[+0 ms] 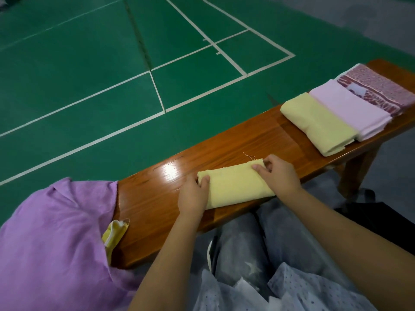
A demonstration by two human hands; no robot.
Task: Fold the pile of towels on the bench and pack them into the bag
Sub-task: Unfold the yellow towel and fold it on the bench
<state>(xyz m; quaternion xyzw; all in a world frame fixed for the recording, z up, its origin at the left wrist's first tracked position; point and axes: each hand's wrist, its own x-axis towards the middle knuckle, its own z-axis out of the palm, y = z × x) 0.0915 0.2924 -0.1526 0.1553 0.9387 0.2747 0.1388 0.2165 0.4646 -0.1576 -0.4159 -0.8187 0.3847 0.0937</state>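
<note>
A small folded yellow towel [235, 185] lies on the wooden bench [247, 140] in front of me. My left hand [193, 196] grips its left end, fingers curled over the edge. My right hand [278, 176] pinches its right end near the far corner, where a loose thread sticks out. Further right on the bench lie three folded towels in a row: a yellow one [316, 124], a pink one [350, 108] and a dark red patterned one [379, 90]. At the left end a purple cloth [56, 232] is heaped, with a yellow-and-white piece [113, 234] poking out beneath it.
Green court floor with white lines [134, 75] stretches beyond the bench. A dark object [377, 214] sits on the floor at my right, beside the bench leg [354, 173]. My lap in grey-blue fabric [258, 254] fills the bottom of the view.
</note>
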